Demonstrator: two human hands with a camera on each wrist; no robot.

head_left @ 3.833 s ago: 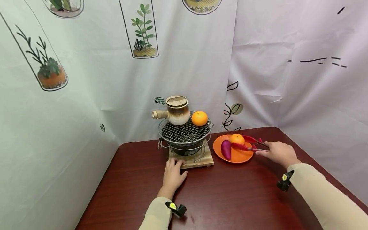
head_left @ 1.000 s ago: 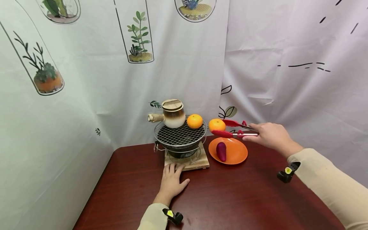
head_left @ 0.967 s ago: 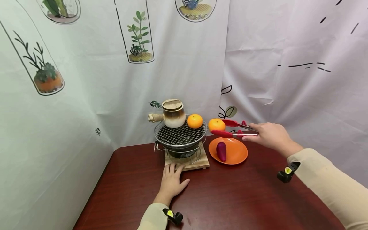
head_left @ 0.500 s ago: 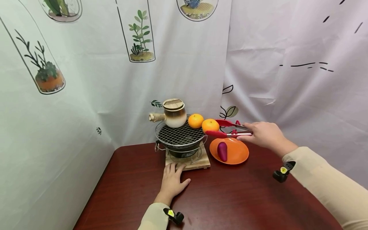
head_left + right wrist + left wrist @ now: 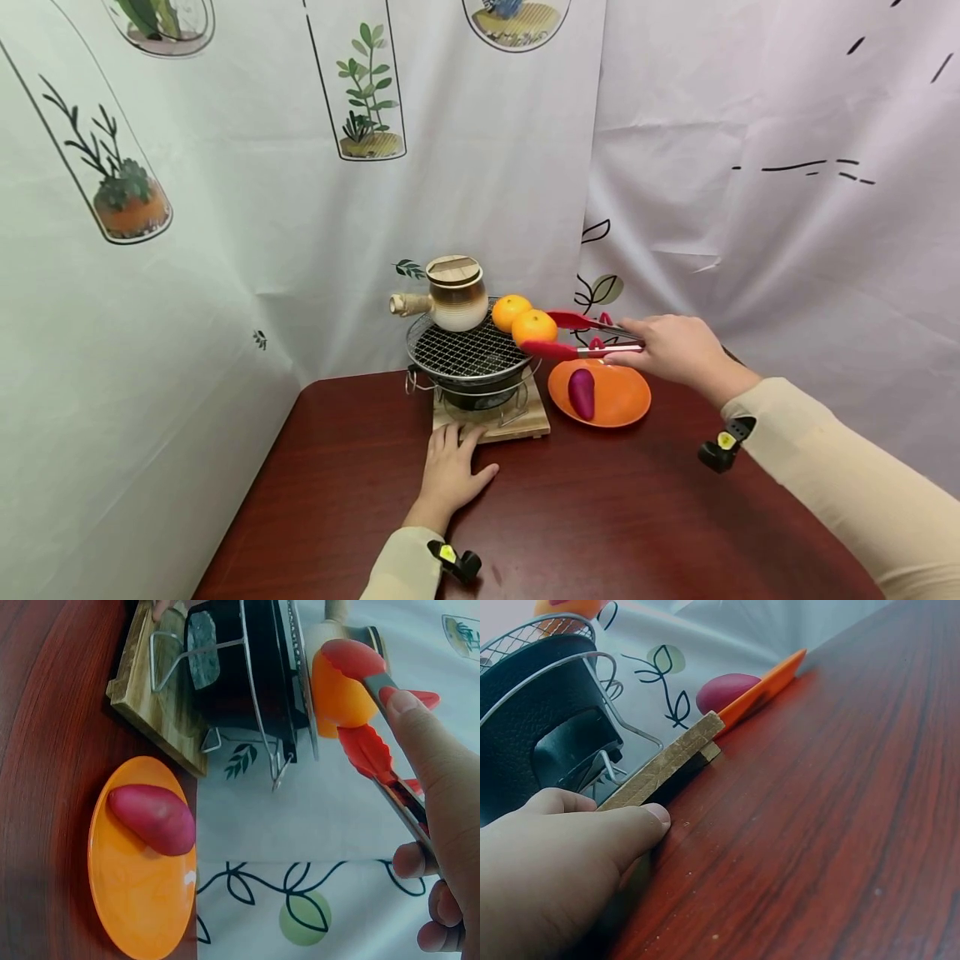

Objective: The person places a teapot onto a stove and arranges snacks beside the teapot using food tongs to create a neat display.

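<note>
Orange (image 5: 534,330) now off plate (image 5: 624,397), vegetable (image 5: 581,394) aboard

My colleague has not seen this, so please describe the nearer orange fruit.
On the dark red table, find the round grill. By its right rim is the orange fruit; unlike the second fruit just behind, it is held by red-tipped tongs.

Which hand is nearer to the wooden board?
Left. The left hand touches the near edge of the wooden board; the right hand, holding the red tongs, is raised off to its right.
</note>
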